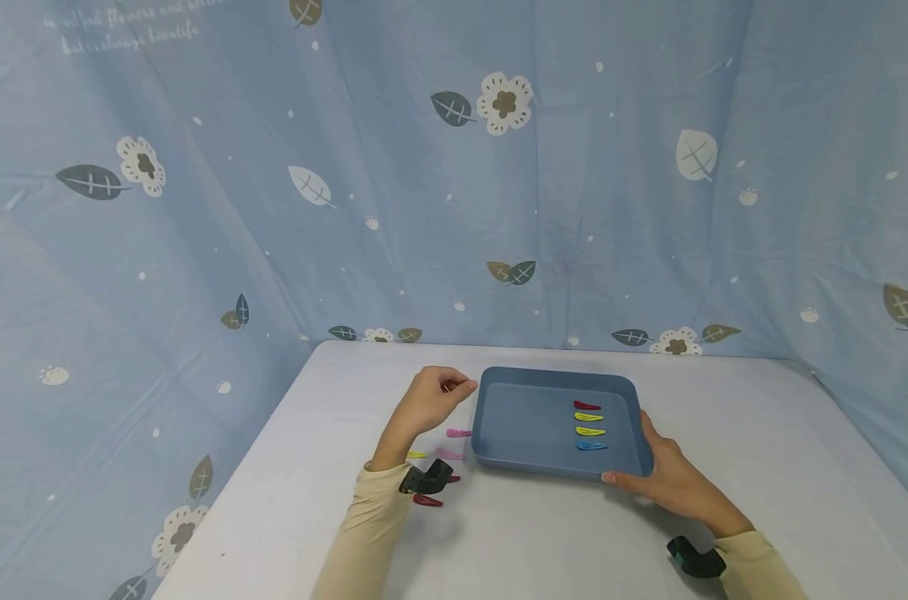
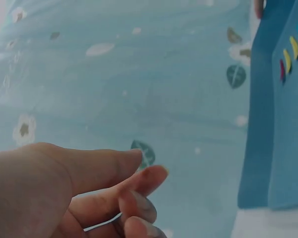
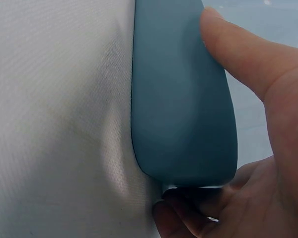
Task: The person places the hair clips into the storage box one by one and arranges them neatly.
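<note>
A blue-grey tray (image 1: pixel 529 425) lies on the table. In its right half, a red hair clip (image 1: pixel 586 406), two yellow hair clips (image 1: pixel 589 417) and a blue hair clip (image 1: pixel 592 446) form a column. My right hand (image 1: pixel 675 479) grips the tray's near right corner, thumb along the near side and fingers around the right side. Beside the tray's far left corner, my left hand (image 1: pixel 427 404) is raised, its fingers loosely bent. In the left wrist view the thumb and index fingertips (image 2: pixel 156 173) lie close together, and no clip shows between them.
Left of the tray lie pink hair clips (image 1: pixel 450 454), a yellow hair clip (image 1: pixel 416 455) and red hair clips (image 1: pixel 427 501), some partly covered by the left wrist and its black camera (image 1: pixel 426 477). A blue patterned curtain (image 1: pixel 454 183) hangs behind the white table (image 1: pixel 559 542).
</note>
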Demonstrator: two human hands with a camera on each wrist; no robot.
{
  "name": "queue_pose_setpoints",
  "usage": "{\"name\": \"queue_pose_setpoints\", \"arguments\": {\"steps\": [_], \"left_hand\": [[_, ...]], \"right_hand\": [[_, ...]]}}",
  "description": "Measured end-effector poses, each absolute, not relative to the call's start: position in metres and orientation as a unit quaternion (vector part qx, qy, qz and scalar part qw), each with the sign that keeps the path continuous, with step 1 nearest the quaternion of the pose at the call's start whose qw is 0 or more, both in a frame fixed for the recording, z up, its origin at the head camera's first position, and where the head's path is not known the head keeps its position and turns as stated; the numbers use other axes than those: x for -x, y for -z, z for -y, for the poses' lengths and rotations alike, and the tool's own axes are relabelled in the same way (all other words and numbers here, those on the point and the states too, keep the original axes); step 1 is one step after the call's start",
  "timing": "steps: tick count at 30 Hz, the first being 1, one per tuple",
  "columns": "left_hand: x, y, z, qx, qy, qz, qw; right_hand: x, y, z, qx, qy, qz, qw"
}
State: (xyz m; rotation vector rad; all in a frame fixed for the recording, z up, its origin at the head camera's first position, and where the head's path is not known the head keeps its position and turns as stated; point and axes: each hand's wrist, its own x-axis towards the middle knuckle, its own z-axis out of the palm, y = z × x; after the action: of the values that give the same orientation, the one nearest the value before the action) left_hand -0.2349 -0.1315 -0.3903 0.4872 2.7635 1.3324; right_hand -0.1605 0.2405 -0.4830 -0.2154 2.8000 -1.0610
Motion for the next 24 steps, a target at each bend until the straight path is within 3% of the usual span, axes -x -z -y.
{"name": "queue_pose_setpoints", "arguments": {"steps": [14,24], "left_hand": [[0.243,0.411,0.165,-0.094,-0.436,-0.895,-0.006],[0.249,0.427,0.175,-0.067,-0.423,-0.904,0.005]], "right_hand": [[0.161,0.484,-0.242,0.064,0.355,-0.929,0.083],[0.160,0.485,-0.241,0.061,0.352,-0.930,0.081]]}}
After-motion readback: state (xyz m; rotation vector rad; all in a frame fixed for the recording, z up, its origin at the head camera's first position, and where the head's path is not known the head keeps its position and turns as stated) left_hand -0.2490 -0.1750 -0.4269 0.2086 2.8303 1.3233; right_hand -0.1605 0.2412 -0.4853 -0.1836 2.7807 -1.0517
